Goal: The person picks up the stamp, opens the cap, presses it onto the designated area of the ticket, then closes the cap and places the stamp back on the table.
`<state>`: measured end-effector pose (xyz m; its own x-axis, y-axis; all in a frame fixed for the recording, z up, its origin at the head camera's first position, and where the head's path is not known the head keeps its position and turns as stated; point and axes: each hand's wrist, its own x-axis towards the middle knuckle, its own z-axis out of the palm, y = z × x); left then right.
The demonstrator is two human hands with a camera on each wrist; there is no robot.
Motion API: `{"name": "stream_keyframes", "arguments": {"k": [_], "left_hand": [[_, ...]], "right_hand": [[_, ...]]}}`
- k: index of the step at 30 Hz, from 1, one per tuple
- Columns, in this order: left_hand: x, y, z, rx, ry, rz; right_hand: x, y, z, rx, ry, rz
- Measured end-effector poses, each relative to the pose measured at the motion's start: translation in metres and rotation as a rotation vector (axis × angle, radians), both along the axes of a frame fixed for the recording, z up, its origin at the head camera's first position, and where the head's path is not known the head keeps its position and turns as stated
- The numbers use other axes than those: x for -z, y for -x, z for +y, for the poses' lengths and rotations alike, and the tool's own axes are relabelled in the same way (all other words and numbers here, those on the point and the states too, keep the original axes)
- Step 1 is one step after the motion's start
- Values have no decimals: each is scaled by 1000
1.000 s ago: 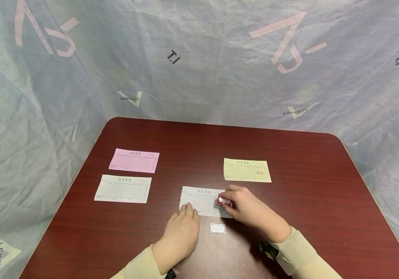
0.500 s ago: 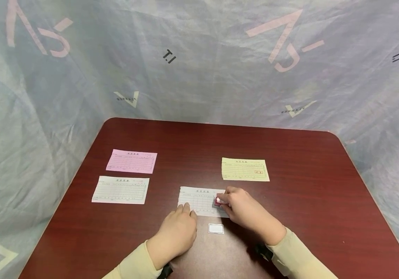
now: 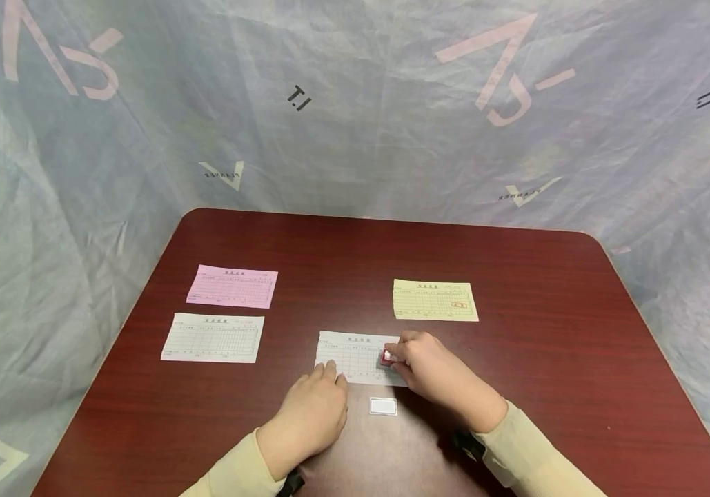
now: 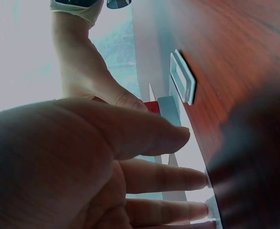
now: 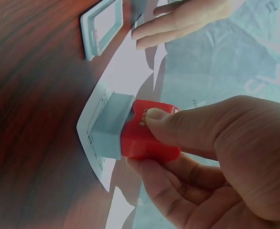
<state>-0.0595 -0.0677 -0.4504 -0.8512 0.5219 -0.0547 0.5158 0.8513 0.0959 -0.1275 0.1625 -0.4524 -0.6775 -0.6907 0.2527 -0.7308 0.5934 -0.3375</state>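
The person's right grip (image 3: pixel 426 362) pinches between thumb (image 5: pixel 192 126) and curled fingers (image 5: pixel 164 191); to its left, the left grip (image 3: pixel 314 407) rests with straight fingers (image 4: pixel 166 177).

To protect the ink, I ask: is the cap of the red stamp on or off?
Off: the cap lies on the table, apart from the stamp, which the right hand holds.

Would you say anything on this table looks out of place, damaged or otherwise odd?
Nothing much stands out: the pink slip and yellow slip lie flat, and the right hand holds the red stamp on the middle white slip. One oddity: that slip's left edge looks slightly ragged, perhaps torn.
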Motion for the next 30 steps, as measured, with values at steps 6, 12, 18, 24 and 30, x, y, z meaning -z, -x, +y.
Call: {"name": "stream_keyframes", "arguments": {"k": [6,12,18,24,30], "left_hand": [[0,0,0,-5,3,-14],[1,-1,1,-4,-3,-8],[2,0,1,-5,-6,-7],[1,0,1,0,-3,-9],[1,0,1,7,-1,8]], "right_hand": [[0,-1,0,5,7,0],[2,-1,0,11,8,5],[2,0,1,12,0,8],[2,1,0,11,-7,5],[1,-1,0,21,-11,-7]]}}
